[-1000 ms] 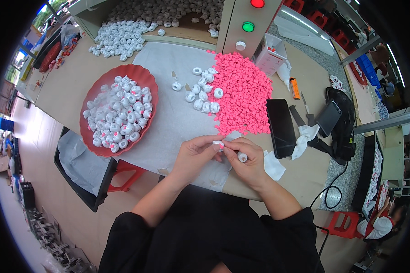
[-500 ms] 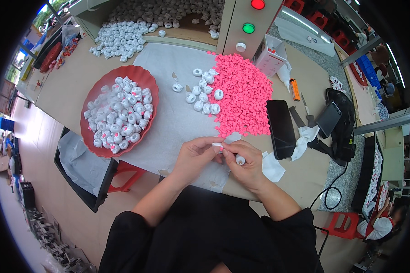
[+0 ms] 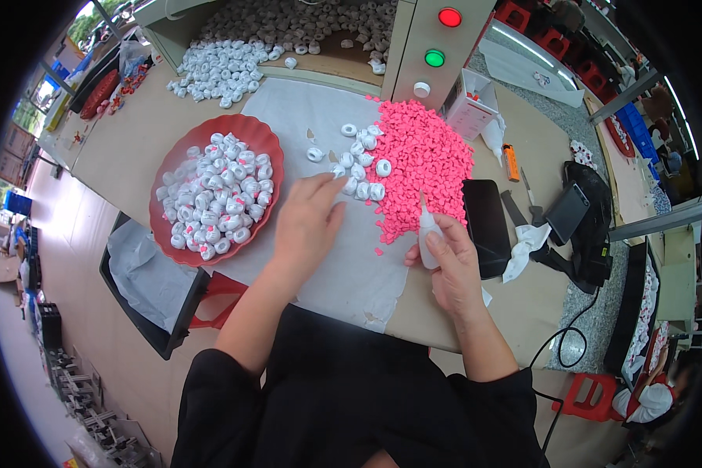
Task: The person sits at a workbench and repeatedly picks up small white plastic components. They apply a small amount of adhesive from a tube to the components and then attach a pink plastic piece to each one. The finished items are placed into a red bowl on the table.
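My left hand (image 3: 308,222) reaches over the white sheet, thumb apart from the fingers. Its fingertips are at the near edge of a loose group of small white ring-shaped pieces (image 3: 383,168), and no piece shows in its grasp. In my right hand (image 3: 456,273) is a small white squeeze bottle (image 3: 428,240), held upright with its thin nozzle pointing up. Just beyond the bottle spreads a heap of small pink pieces (image 3: 425,148). On the left, a red scalloped bowl (image 3: 264,140) holds many white pieces, several with pink bits on them.
A black phone (image 3: 485,226) lies right of the pink heap. Beyond it are an orange lighter (image 3: 511,162), another white bottle (image 3: 494,139), a knife-like tool (image 3: 529,187) and a white box (image 3: 472,105). More white pieces (image 3: 218,70) are piled at the back left, beside a cabinet with lights.
My hands have moved apart. The left went up and left to the white pieces; the piece it held is gone from view. My right hand has turned the bottle upright.
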